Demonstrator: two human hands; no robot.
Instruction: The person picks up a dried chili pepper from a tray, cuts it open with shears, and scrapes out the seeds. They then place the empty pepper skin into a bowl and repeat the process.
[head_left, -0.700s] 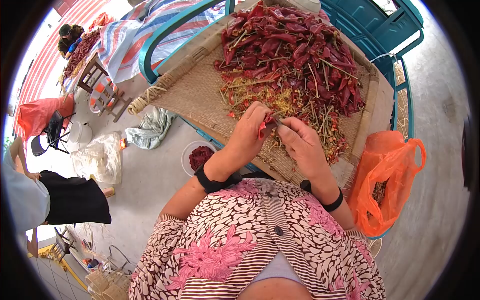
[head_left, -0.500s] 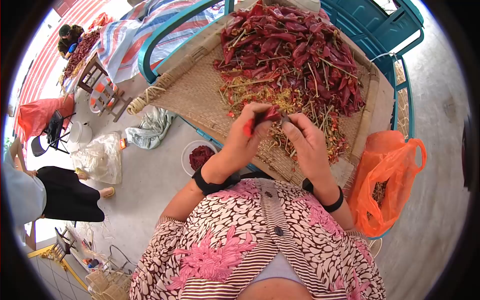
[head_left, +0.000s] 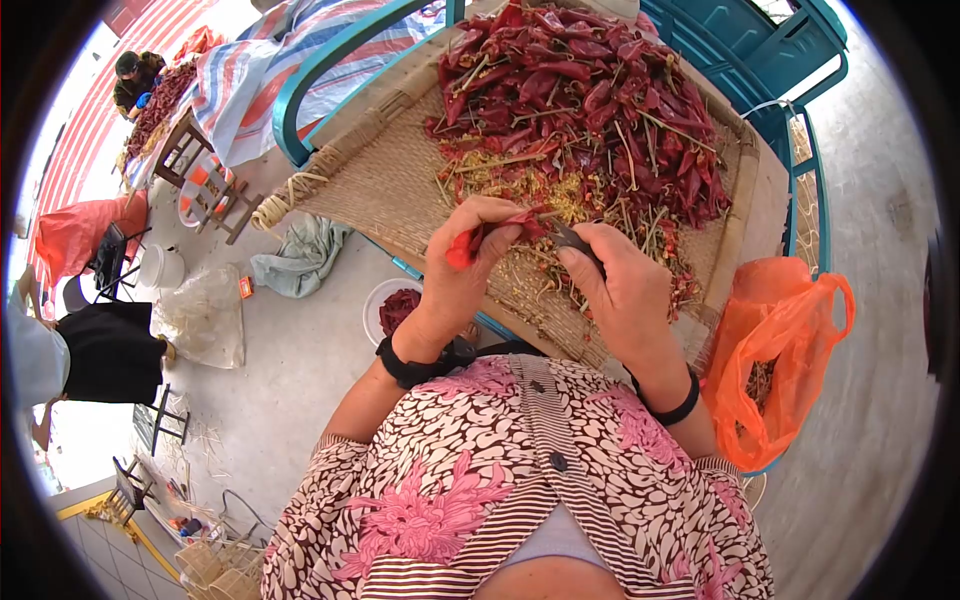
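My left hand (head_left: 462, 262) is closed around a dried red chili (head_left: 497, 238), over the near edge of a woven tray (head_left: 375, 190). Just to its right, my right hand (head_left: 622, 282) grips a small dark tool (head_left: 578, 245), perhaps a blade, its tip close to the chili's stem end. Beyond both hands a large heap of dried red chilies (head_left: 590, 90) covers the far part of the tray. Yellow seeds (head_left: 568, 200) and cut stems lie between the heap and my hands.
An orange plastic bag (head_left: 745, 370) hangs at the tray's right. Below left is a white bowl (head_left: 374, 312) of red chili pieces. A teal metal frame (head_left: 290, 110) surrounds the tray. One person (head_left: 110, 350) stands at the left; another (head_left: 135, 80) is at the upper left.
My hands have moved apart, the left one leftward with the chili, and the dark tool shows more clearly. The person at the left has shifted further left.
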